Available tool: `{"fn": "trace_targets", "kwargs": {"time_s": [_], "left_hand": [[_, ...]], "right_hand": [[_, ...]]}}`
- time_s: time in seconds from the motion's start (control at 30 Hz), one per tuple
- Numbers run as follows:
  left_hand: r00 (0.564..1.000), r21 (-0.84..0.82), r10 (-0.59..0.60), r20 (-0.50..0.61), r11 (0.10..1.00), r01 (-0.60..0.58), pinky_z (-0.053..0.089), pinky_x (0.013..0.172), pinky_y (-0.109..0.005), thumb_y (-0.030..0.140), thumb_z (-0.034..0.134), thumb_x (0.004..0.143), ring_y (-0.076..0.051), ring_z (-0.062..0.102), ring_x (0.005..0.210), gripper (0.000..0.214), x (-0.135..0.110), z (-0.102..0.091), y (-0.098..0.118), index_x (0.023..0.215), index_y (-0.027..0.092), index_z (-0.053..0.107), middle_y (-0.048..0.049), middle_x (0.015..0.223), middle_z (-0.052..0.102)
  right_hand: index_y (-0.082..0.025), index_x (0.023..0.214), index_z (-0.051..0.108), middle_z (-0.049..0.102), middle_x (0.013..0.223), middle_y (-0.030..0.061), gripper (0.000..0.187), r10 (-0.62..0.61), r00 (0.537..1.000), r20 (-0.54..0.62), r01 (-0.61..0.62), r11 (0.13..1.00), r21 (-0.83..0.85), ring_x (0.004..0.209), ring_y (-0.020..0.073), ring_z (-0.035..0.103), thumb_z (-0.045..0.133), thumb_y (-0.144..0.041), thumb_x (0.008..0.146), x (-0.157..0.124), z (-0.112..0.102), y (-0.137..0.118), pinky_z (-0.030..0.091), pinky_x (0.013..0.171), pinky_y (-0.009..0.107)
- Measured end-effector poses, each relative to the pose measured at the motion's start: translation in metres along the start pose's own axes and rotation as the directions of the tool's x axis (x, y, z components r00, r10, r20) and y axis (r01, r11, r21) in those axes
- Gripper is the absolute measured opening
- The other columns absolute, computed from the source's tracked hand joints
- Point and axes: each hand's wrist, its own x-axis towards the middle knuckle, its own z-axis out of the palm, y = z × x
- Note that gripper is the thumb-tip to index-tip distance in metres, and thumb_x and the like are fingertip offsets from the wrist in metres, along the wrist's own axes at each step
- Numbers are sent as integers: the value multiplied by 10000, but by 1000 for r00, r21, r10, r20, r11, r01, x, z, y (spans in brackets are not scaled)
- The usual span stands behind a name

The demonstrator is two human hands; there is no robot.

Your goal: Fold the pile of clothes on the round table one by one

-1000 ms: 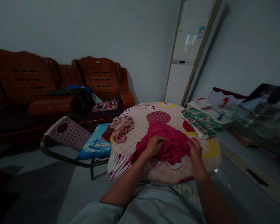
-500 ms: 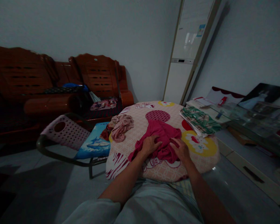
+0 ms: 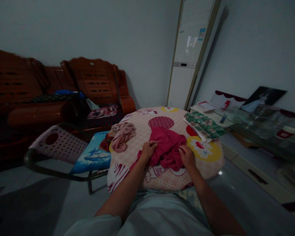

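A crumpled magenta garment (image 3: 168, 147) lies in the middle of a round table covered by a patterned cloth (image 3: 137, 131). My left hand (image 3: 148, 149) pinches the garment's left edge, fingers closed on the fabric. My right hand (image 3: 186, 156) grips its right edge, fingers curled into the cloth. A bunched pale pink garment (image 3: 121, 135) lies at the table's left rim. A folded green plaid cloth (image 3: 203, 125) sits at the table's far right.
A pink perforated chair (image 3: 57, 147) with a blue cushion (image 3: 93, 153) stands left of the table. Behind it are wooden sofas (image 3: 93, 82) with clothes on them. A tall white air conditioner (image 3: 186, 55) stands in the corner. A glass-topped low cabinet (image 3: 260, 127) runs along the right.
My right hand came in from the garment's spread right side to its gathered edge, and the magenta garment is bunched narrower. My left hand slid to its left edge. The view shifted right.
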Motion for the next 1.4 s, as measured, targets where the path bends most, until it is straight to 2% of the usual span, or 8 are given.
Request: {"fn": "trace_targets", "kwargs": {"time_s": [0.13,0.23,0.5,0.73,0.9,1.1,1.3,1.4], "left_hand": [[992,-149,-59,-115,988,41,517,789,-257,171,568,777,-155,674,836,278,3,-4,-7,993,121,736,-55,944,755],[989,-114,-51,-139,993,35,515,726,-241,175,556,785,-146,665,783,290,2,-3,-7,1014,124,727,-42,899,751],[986,279,165,34,946,-168,503,910,-314,123,579,816,-201,690,935,235,-12,9,3,948,210,752,-39,988,760],[986,248,159,-55,959,-140,518,881,-312,134,571,838,-200,690,932,235,-15,4,7,995,184,739,-48,1000,757],[983,321,174,54,929,-182,503,938,-327,114,581,822,-209,691,967,244,-17,6,8,978,201,748,-51,1012,757],[978,297,177,108,934,-201,498,962,-344,139,563,843,-211,679,1009,262,-18,7,9,1023,220,736,-43,1051,750],[938,312,347,-1,891,-329,424,1071,-383,198,518,897,-219,551,1229,437,-22,6,11,1331,200,573,-99,1321,605],[879,365,452,150,801,-474,363,1122,-410,123,474,887,-232,452,1338,483,-20,10,13,1349,228,565,-98,1466,478]], "right_hand": [[-122,1138,664,680,1081,195,377,139,983,-122,-156,978,-142,987,308,591,477,-344,897,-1,-1,3,445,902,467],[-102,1200,623,679,1064,214,494,261,944,-199,-296,940,-170,955,320,598,581,-440,842,-1,-1,6,447,884,471],[-239,1164,691,719,1072,94,415,70,996,53,-73,996,44,1001,251,645,460,-194,822,-3,6,10,500,913,400],[-183,1135,711,720,1136,106,443,278,954,-114,-254,948,193,1087,266,644,445,-256,788,1,-6,14,503,952,414],[-155,1116,721,719,1137,131,444,422,883,-205,-354,886,300,1098,279,631,489,-336,783,9,-8,18,469,990,449],[-238,1142,719,728,1124,69,382,114,988,107,-146,917,372,1056,244,648,494,-310,841,15,11,-18,491,959,409],[-279,1175,711,710,1150,61,406,-247,932,264,179,949,258,1050,251,607,499,-170,847,6,16,-54,464,959,428],[-272,1127,733,722,1119,68,381,-294,915,278,239,947,217,1029,264,609,534,-148,827,2,17,-57,458,961,465]]}}
